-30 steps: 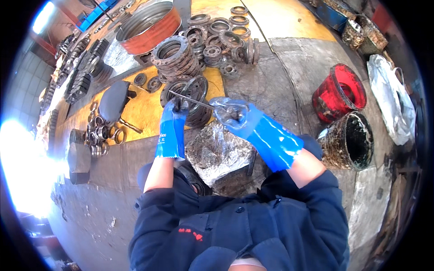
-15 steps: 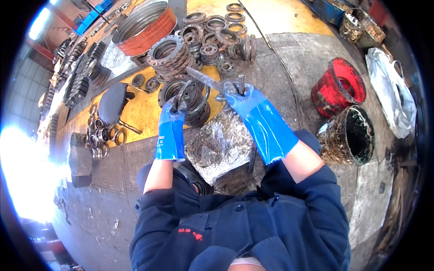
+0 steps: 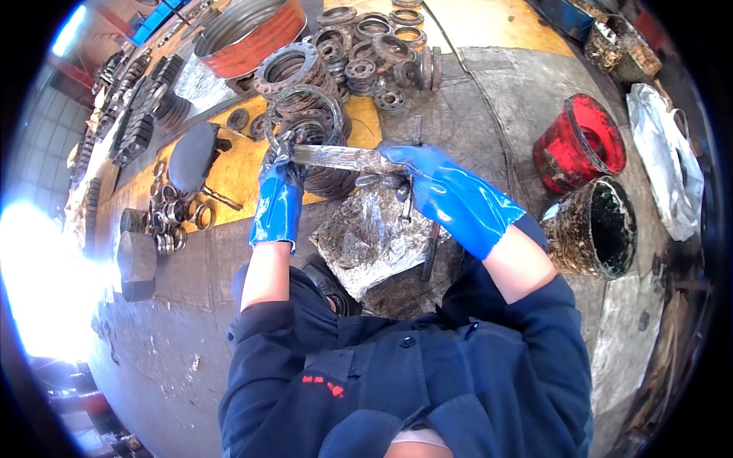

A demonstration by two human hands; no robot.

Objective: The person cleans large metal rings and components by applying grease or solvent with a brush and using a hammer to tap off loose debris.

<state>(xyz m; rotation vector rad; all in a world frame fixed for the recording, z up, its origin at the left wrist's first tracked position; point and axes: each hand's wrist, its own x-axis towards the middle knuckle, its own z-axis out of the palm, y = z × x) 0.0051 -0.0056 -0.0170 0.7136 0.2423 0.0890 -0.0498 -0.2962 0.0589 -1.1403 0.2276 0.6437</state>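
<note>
My left hand (image 3: 282, 191), in a blue rubber glove, grips the near-left edge of a dark metal ring (image 3: 333, 104), tilted up. My right hand (image 3: 427, 172), gloved alike, is closed around a flat scraper (image 3: 343, 158) whose wide blade points left and crosses in front of the ring's near edge. A threaded rod (image 3: 418, 128) sticks up past the right glove, and a bolt-like end shows below it; how it is held is hidden. Behind the left hand, greasy flanged rings (image 3: 294, 65) stand stacked. Beneath both hands lies a grimy, foil-like covered block (image 3: 366, 237).
At the right stand a red bucket (image 3: 569, 145) and a grease-caked bucket (image 3: 588, 237), beside a whitish plastic bag (image 3: 664, 160). Small rings (image 3: 172, 214) and a dark padded seat (image 3: 192, 156) lie left. An orange drum section (image 3: 256, 42) sits at the back.
The ring in my left hand has been raised and turned. My right hand has shifted slightly right and lower, and the scraper blade has swung down to near level against the ring.
</note>
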